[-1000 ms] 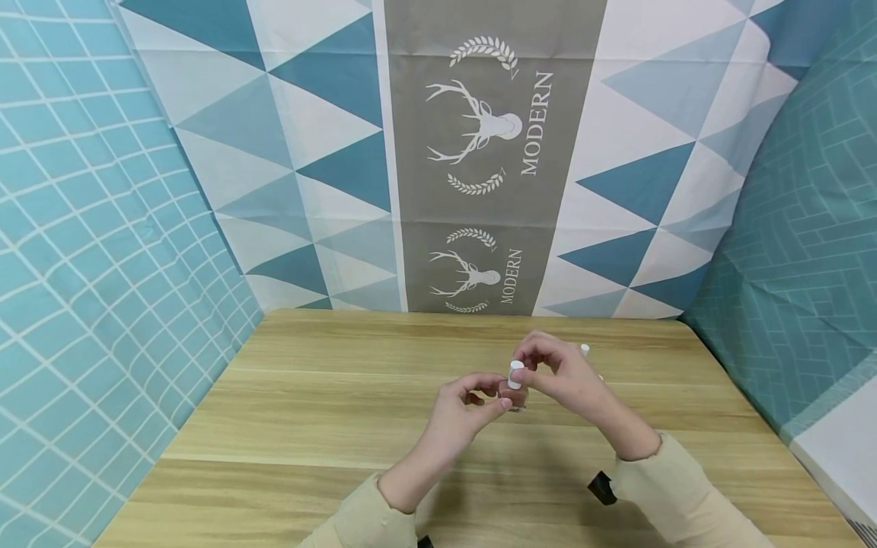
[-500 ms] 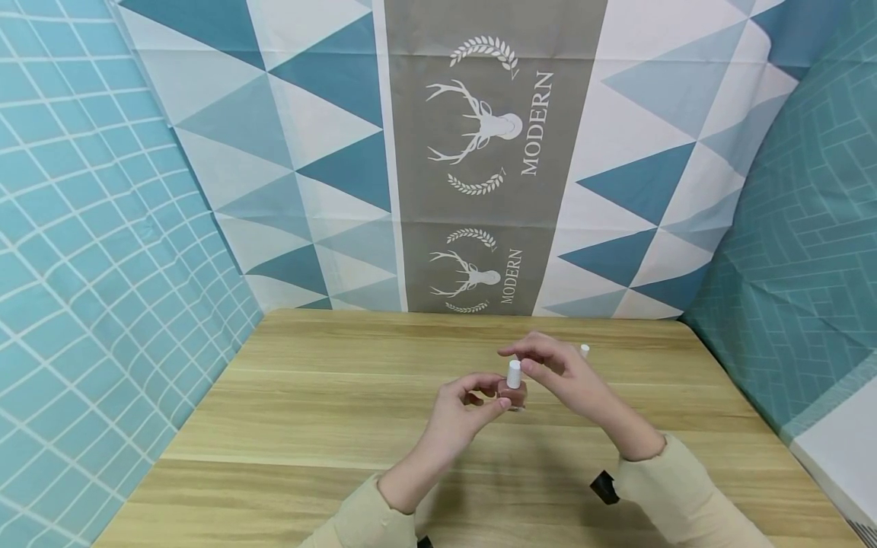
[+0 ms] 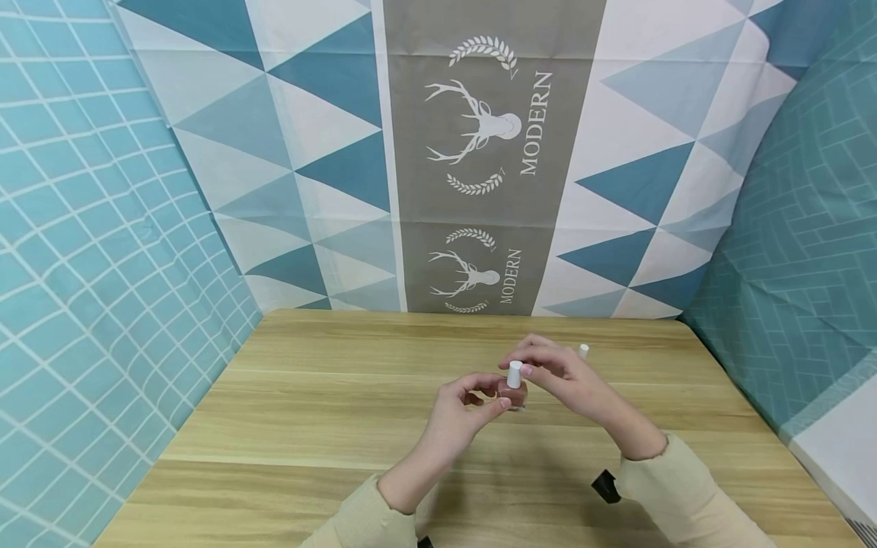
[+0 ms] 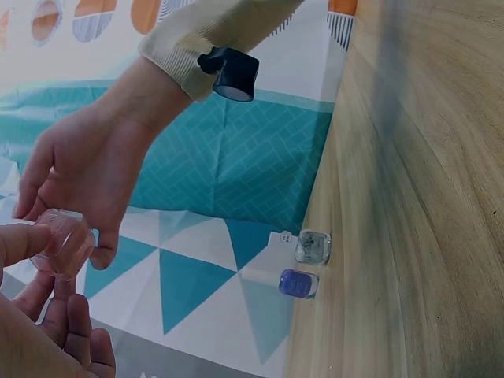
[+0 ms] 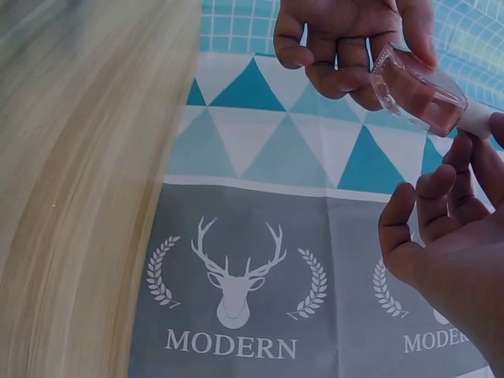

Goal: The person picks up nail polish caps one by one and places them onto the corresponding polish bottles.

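A small clear bottle of pink nail polish (image 3: 514,393) is held above the table, its white cap (image 3: 515,373) upward. My left hand (image 3: 460,409) grips the bottle body between thumb and fingers. From the right, my right hand (image 3: 562,375) pinches the cap between thumb and index finger. In the right wrist view the remaining right fingers (image 5: 435,206) curl loosely beside the bottle. The cap appears seated on the bottle; its neck is hidden.
Two more nail polish bottles stand toward the back right of the wooden table (image 3: 308,396): a greyish one (image 4: 313,247) and a blue-purple one (image 4: 298,283). From the head, only a white cap (image 3: 584,351) shows behind the right hand. Patterned cloths surround the table.
My right fingers loosened from the cap and straightened half a second ago; now they have come back around it. The left hand and the bottle have stayed almost still.
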Demonstrator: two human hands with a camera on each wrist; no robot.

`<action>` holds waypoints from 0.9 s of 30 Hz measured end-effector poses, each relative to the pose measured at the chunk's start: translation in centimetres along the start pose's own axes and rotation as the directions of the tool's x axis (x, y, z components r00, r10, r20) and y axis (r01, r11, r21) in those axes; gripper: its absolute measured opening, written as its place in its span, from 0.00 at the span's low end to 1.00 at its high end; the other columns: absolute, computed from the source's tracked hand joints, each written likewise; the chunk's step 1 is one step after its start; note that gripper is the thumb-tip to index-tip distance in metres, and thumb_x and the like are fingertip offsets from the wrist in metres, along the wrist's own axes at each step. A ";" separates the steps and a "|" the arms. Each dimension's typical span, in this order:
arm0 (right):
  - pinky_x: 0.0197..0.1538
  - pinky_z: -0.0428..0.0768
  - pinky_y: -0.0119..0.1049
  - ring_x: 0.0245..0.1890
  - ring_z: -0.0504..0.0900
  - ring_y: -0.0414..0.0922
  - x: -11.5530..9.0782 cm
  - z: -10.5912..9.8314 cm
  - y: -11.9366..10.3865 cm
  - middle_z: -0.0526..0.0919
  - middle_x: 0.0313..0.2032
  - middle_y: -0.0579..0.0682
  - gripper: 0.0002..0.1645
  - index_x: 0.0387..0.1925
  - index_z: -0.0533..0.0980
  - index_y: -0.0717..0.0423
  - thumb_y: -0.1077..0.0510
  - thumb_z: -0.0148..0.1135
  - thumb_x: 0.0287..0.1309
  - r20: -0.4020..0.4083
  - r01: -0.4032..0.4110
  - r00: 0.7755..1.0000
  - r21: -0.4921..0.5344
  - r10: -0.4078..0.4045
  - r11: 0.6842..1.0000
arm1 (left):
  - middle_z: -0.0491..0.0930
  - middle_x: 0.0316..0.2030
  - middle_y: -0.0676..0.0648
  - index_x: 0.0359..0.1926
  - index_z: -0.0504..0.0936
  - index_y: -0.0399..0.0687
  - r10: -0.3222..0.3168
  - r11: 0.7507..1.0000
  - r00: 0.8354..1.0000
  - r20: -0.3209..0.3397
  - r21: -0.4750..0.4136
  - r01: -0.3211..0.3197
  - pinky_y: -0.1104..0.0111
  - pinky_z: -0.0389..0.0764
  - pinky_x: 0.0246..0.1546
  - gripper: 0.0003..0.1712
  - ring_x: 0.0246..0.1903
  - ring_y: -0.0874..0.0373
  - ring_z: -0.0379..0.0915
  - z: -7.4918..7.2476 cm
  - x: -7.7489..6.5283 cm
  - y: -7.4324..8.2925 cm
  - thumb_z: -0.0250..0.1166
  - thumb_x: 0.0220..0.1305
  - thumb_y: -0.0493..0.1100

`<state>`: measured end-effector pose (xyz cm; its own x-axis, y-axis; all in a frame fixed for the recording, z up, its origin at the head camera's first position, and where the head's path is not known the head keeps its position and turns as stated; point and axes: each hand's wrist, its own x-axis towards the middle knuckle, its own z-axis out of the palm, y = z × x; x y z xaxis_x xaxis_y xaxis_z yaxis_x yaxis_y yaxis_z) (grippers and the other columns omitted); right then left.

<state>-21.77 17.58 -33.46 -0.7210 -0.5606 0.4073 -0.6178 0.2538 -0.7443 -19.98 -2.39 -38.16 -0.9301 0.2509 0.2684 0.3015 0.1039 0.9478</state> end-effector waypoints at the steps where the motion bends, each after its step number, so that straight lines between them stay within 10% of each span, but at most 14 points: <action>1: 0.44 0.76 0.36 0.42 0.75 0.43 0.0 0.0 0.0 0.78 0.42 0.50 0.15 0.48 0.79 0.49 0.63 0.51 0.66 -0.005 0.000 1.000 -0.003 0.000 1.000 | 0.83 0.37 0.52 0.43 0.84 0.52 0.002 1.000 1.000 -0.002 0.002 -0.002 0.67 0.71 0.42 0.14 0.41 0.59 0.74 0.0 0.0 0.0 0.70 0.54 0.45; 27: 0.38 0.72 0.33 0.33 0.70 0.40 0.3 0.3 0.6 0.76 0.34 0.45 0.10 0.36 0.79 0.50 0.68 0.62 0.56 -0.112 0.066 0.991 -0.036 -0.070 0.997 | 0.83 0.38 0.47 0.44 0.84 0.44 -0.043 0.999 0.999 0.007 0.000 0.043 0.53 0.71 0.47 0.13 0.44 0.51 0.74 0.1 -0.4 2.0 0.69 0.55 0.38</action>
<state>-22.30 17.30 -33.96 -0.7067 -0.4851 0.5151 -0.6751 0.2443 -0.6961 -19.02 -2.22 -36.41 -0.9407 0.2530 0.2261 0.2612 0.1144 0.9585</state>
